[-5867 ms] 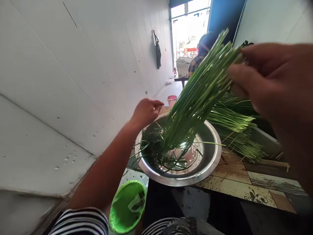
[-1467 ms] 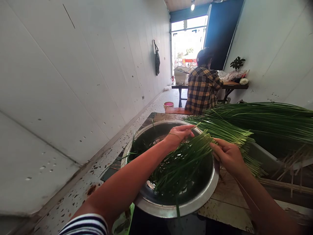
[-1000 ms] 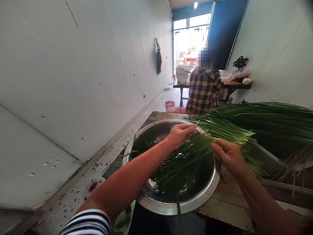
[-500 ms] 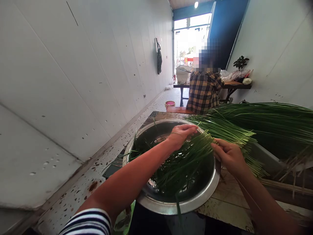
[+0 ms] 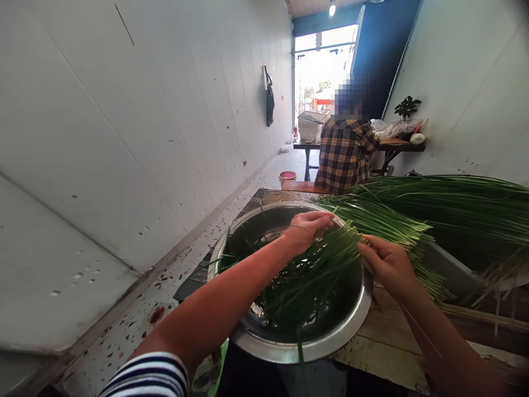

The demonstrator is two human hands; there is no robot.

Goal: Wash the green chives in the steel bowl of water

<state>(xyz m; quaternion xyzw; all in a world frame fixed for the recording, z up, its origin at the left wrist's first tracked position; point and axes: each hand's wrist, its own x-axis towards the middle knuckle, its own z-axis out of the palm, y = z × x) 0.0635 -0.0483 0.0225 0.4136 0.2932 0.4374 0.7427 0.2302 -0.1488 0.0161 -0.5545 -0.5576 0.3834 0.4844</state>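
A wide metal basin (image 5: 326,348) stands in front of me with loose dark green blades inside. Across its right half lies a bunch of garlic chives (image 5: 314,275), pale stem ends toward the right rim. My right hand (image 5: 388,266) is closed at those stem ends, thumb and fingers pinched on the bunch. Over the far side of the basin, my left hand (image 5: 311,227) is closed in a pinch on a thin chive stalk (image 5: 335,210), whose pale end sticks out past the fingertips. The left fingers are partly hidden behind the hand.
More chives (image 5: 397,223) are piled right of the basin, beside a larger heap (image 5: 463,201) with roots hanging. A person in a plaid shirt (image 5: 345,154) sits beyond on a bench (image 5: 303,186). A white wall (image 5: 165,138) runs along the left.
Both hands keep almost the same place and grip. The view has shifted very slightly, and the seated person's head has dipped a little to the left.
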